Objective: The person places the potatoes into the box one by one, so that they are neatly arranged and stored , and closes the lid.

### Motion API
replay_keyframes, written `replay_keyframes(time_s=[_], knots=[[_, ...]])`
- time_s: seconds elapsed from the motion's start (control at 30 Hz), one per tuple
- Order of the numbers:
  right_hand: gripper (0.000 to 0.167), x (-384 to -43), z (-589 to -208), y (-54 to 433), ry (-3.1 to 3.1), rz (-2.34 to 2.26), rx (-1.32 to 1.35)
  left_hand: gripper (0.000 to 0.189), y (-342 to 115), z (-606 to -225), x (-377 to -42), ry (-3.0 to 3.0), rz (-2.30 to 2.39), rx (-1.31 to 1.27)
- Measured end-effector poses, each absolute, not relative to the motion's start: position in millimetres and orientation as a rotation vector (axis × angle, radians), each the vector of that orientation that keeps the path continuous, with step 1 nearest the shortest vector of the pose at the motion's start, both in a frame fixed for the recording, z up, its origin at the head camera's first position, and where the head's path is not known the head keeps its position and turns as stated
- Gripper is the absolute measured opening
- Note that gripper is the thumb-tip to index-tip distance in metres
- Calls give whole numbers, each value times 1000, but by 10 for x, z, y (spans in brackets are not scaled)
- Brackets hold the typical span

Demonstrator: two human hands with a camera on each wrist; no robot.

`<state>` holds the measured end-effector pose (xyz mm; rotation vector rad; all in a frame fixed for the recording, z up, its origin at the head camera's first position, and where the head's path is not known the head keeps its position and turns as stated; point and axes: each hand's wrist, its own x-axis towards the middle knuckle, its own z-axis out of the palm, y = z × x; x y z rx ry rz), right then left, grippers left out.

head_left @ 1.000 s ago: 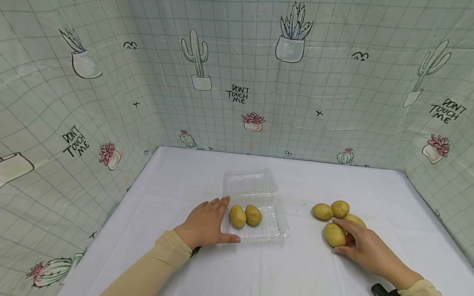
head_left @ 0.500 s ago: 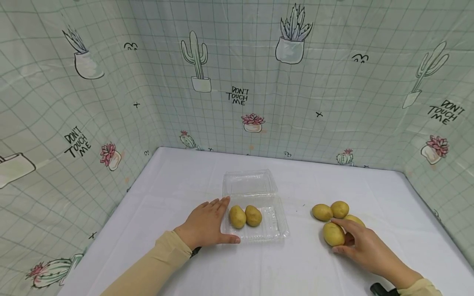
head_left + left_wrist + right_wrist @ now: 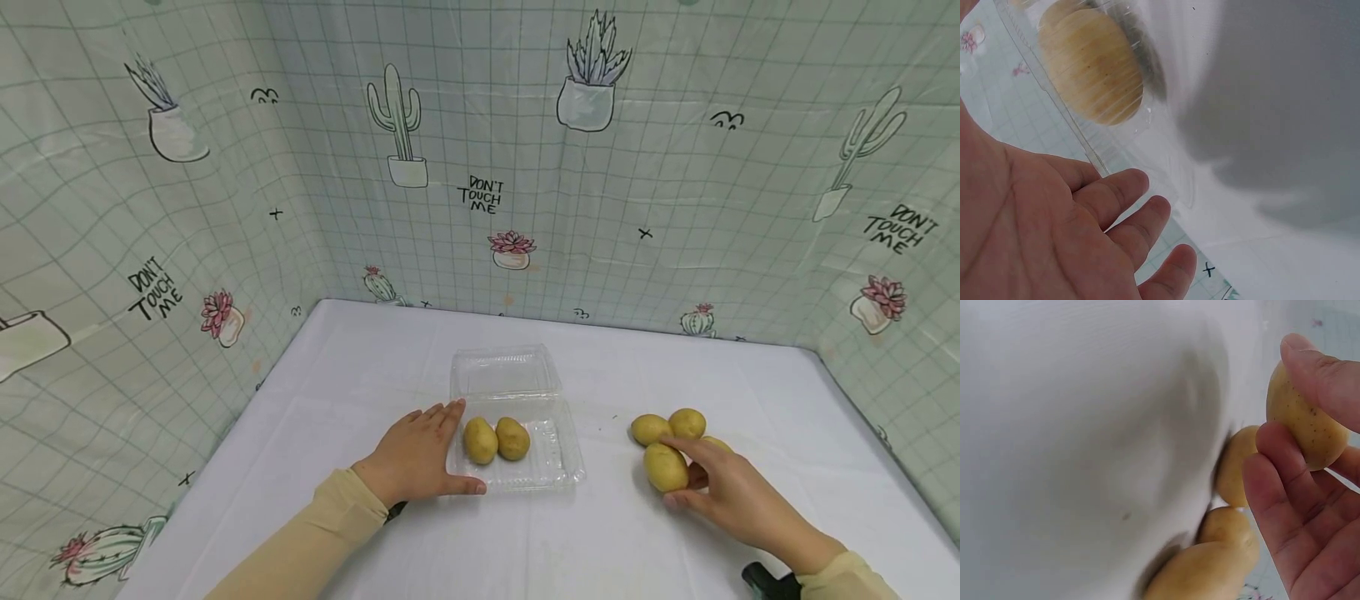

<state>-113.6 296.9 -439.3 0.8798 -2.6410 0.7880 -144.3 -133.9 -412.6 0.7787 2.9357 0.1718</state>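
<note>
My right hand (image 3: 731,496) pinches a yellow potato (image 3: 666,467) between thumb and fingers. In the right wrist view the held potato (image 3: 1305,422) hangs above the tabletop. Close by lie several more potatoes, among them one at the left (image 3: 650,430) and one behind (image 3: 687,423); another is partly hidden by the hand. My left hand (image 3: 420,450) rests with spread, straight fingers at the left edge of a clear plastic clamshell box (image 3: 558,479). Its lid (image 3: 506,371) is folded back. Two potatoes sit side by side in the base, the left one (image 3: 480,440) nearest my hand.
A white cloth (image 3: 360,358) covers the table. Behind it and along both sides rises a gridded curtain (image 3: 600,183) printed with cactus drawings. A stretch of white cloth lies between the box and the loose potatoes.
The potato in my right hand has come up off the table and shifted slightly left and away from me. The left hand and the box have stayed in place.
</note>
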Motion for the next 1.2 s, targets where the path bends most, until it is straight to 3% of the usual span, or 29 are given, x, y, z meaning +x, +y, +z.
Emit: replay_keyframes(time_s=[1.2], knots=[[72,-1689,-4013,2117,-2792,969,1016,114,-1349,-4139,-1443,2937,187,792]])
